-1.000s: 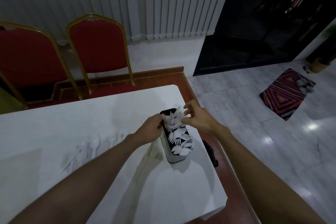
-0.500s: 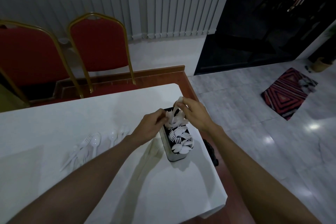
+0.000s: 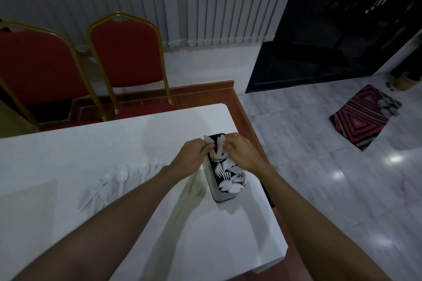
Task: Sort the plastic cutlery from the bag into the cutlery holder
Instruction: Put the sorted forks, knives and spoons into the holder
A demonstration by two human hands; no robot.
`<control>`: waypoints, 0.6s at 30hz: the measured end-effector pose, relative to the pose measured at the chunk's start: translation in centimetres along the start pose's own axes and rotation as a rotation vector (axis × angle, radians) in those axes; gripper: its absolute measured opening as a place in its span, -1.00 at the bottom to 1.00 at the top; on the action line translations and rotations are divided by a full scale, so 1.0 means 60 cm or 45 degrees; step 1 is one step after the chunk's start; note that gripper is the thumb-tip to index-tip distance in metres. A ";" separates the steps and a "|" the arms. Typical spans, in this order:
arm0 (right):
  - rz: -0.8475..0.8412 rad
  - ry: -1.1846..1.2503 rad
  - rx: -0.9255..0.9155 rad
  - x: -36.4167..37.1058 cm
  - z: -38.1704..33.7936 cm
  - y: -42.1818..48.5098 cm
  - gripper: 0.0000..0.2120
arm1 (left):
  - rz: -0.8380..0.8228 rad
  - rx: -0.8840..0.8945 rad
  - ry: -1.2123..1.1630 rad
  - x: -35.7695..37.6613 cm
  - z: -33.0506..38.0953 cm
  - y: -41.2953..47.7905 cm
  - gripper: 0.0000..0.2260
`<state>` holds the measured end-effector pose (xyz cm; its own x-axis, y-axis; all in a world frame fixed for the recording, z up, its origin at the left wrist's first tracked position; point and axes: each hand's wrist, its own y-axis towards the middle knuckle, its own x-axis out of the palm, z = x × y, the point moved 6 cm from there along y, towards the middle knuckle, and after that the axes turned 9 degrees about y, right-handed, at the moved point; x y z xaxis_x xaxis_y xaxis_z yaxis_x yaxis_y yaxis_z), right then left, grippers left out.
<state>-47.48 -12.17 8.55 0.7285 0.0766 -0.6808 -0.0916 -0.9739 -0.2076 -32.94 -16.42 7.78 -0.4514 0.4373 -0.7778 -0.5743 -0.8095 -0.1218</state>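
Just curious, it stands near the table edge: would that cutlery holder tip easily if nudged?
Possibly: the cutlery holder looks tall and narrow, and plastic cutlery stands above its rim. On the smooth white table it might slide rather than topple.

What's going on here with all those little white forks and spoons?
A person is sorting white plastic cutlery into a cutlery holder on a white table. Both hands are at the holder's far end. The left hand and the right hand pinch the upright pieces standing there. The nearer part already holds forks and spoons. More loose cutlery lies on the table to the left, not yet sorted.
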 end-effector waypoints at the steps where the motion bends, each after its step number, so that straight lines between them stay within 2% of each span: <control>1: 0.021 0.040 0.023 -0.003 0.000 -0.003 -0.70 | -0.024 0.026 0.008 0.004 0.001 -0.002 -0.69; 3: 0.061 0.144 0.041 -0.007 -0.002 -0.010 -0.63 | -0.049 0.032 -0.012 0.006 -0.002 -0.011 -0.72; 5: 0.092 0.249 0.044 -0.012 -0.006 -0.016 -0.53 | -0.030 0.005 -0.159 0.004 -0.002 -0.023 -0.77; 7: 0.110 0.281 0.014 -0.015 -0.015 -0.019 -0.50 | -0.015 -0.022 -0.330 0.000 0.003 -0.033 -0.73; 9: 0.134 0.250 -0.004 -0.012 -0.013 -0.016 -0.59 | -0.008 -0.078 -0.381 0.002 0.002 -0.038 -0.67; 11: 0.152 0.185 -0.024 -0.009 -0.010 -0.011 -0.77 | -0.003 -0.161 -0.327 0.002 -0.004 -0.038 -0.53; 13: 0.162 0.181 -0.052 -0.007 -0.014 -0.014 -0.83 | 0.015 -0.197 -0.298 -0.002 -0.006 -0.037 -0.51; 18: 0.278 0.158 -0.110 -0.011 -0.055 -0.025 -0.60 | 0.180 -0.176 -0.332 -0.034 -0.033 -0.042 -0.61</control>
<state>-45.61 -11.46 11.64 0.7759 -0.1588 -0.6105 -0.2010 -0.9796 -0.0007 -29.23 -16.07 8.47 -0.6901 0.3882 -0.6107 -0.4034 -0.9070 -0.1207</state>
